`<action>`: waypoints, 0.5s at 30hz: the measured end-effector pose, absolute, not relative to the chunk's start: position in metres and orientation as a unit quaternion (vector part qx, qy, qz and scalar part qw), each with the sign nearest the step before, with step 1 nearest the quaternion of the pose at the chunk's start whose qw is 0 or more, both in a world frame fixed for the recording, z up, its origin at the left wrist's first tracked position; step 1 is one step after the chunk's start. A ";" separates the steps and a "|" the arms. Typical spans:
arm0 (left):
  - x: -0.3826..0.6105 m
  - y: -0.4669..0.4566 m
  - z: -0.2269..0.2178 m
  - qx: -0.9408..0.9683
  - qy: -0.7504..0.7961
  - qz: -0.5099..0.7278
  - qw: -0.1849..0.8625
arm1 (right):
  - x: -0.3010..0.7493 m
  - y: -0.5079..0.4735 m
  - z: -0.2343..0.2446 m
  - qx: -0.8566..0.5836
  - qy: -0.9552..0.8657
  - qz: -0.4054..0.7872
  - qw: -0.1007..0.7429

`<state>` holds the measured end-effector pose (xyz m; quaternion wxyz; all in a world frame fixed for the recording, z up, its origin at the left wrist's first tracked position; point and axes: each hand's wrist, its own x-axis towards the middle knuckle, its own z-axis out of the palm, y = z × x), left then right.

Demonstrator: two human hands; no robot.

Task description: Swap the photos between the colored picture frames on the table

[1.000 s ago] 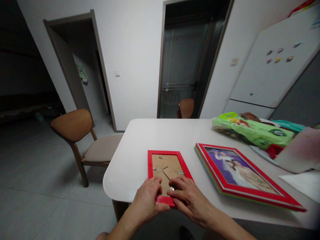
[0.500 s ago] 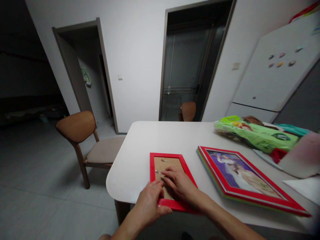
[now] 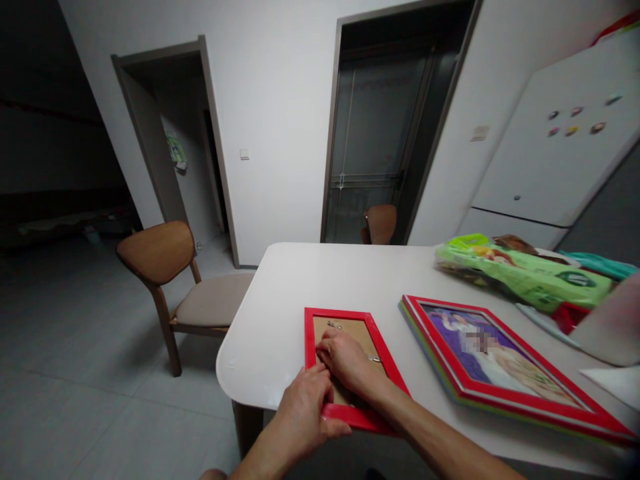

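A small red picture frame lies face down at the table's near edge, its brown backing board showing. My left hand grips the near left corner, with the thumb along the front rail and the fingers over the left rail. My right hand reaches across the board, its fingers closed together at the inner left edge; what they pinch there is hidden. Beyond them a small metal hanger sits on the board. Another metal piece shows by the right rail.
A larger red frame with a photo lies on a stack at right on the white table. Behind it are a green packet and a pinkish translucent object. A wooden chair stands left of the table.
My right hand has shifted slightly toward the left rail and its fingers have drawn together, covering the metal piece there. The one by the right rail has come into sight. My left hand keeps its grip.
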<state>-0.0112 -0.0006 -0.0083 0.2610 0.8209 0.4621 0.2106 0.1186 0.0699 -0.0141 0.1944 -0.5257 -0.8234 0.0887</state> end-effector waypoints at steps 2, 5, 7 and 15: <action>-0.012 -0.001 -0.009 0.823 0.456 0.220 0.258 | 0.123 0.074 -0.012 -0.531 -0.820 0.090 0.196; -0.013 -0.001 -0.012 0.824 0.451 0.229 0.258 | 0.135 0.088 -0.009 -0.561 -0.798 0.082 0.205; -0.014 -0.001 -0.014 0.822 0.452 0.231 0.258 | 0.142 0.100 -0.010 -0.592 -0.775 0.074 0.209; -0.013 -0.001 -0.022 0.815 0.462 0.241 0.254 | 0.146 0.130 -0.021 -0.677 -0.708 0.049 0.194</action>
